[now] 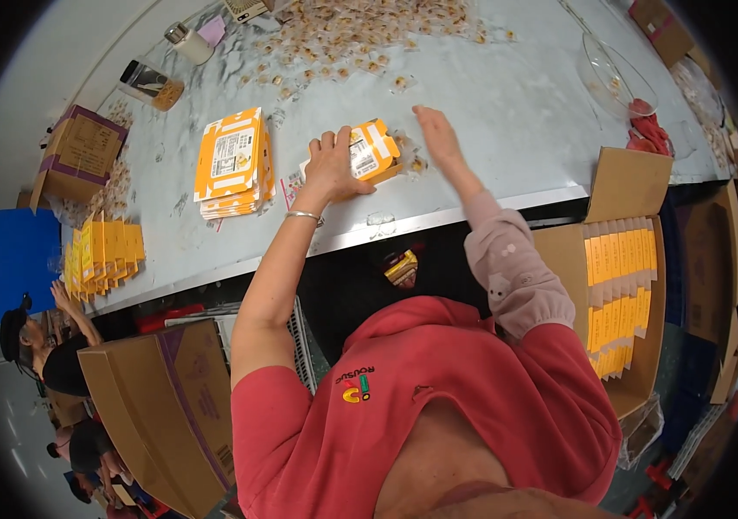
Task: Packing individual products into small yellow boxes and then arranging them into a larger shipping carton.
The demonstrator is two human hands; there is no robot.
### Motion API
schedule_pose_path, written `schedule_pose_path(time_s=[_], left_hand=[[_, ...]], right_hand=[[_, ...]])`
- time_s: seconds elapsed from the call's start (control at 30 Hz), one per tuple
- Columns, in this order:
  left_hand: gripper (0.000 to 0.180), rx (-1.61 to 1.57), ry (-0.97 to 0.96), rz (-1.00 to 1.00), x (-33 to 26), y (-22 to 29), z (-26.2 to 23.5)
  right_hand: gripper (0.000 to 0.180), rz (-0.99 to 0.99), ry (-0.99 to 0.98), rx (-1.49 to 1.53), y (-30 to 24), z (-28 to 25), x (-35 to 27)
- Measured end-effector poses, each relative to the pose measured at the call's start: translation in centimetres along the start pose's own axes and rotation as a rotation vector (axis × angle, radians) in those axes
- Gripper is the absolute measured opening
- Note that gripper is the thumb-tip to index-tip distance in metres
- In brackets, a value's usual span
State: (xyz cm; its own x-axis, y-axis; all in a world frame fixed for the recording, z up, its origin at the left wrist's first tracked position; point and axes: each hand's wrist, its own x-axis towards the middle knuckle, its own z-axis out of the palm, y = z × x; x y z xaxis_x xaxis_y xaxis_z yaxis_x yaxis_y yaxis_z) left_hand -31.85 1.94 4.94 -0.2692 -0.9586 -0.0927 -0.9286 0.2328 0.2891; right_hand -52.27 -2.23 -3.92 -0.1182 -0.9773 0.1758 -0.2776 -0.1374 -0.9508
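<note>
An orange-and-white carton (374, 152) lies on the table in front of me. My left hand (331, 169) grips it from the left, the fingers over its top and the thumb along the near side. Small clear-wrapped packets (415, 157) lie against the carton's right end. My right hand (440, 137) is just right of these packets, its fingers stretched out and holding nothing that I can see. To the left of my left hand is a stack of flat orange-and-white cartons (232, 160).
Many wrapped packets (360, 35) spread across the far table (507, 104). A jar (151, 85) and a bottle (189, 43) stand far left; yellow cartons (102, 255) and another person (57, 342) are nearer. An open cardboard box (637, 186) of orange packs stands right, near a clear bowl (616, 78).
</note>
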Motion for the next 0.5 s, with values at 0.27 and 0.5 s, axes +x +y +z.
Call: schedule_pose_path(time_s=[0.27, 0.5], left_hand=[[0.107, -0.024, -0.066, -0.023, -0.7, -1.3, -0.4], [0.108, 0.005, -0.077, -0.06, -1.2, -1.7, -0.8]], right_hand=[[0.042, 0.175, -0.044, 0.64, -4.1, 1.4, -0.2], [0.04, -0.122, -0.661, -0.592, -4.1, 0.6, -2.3]])
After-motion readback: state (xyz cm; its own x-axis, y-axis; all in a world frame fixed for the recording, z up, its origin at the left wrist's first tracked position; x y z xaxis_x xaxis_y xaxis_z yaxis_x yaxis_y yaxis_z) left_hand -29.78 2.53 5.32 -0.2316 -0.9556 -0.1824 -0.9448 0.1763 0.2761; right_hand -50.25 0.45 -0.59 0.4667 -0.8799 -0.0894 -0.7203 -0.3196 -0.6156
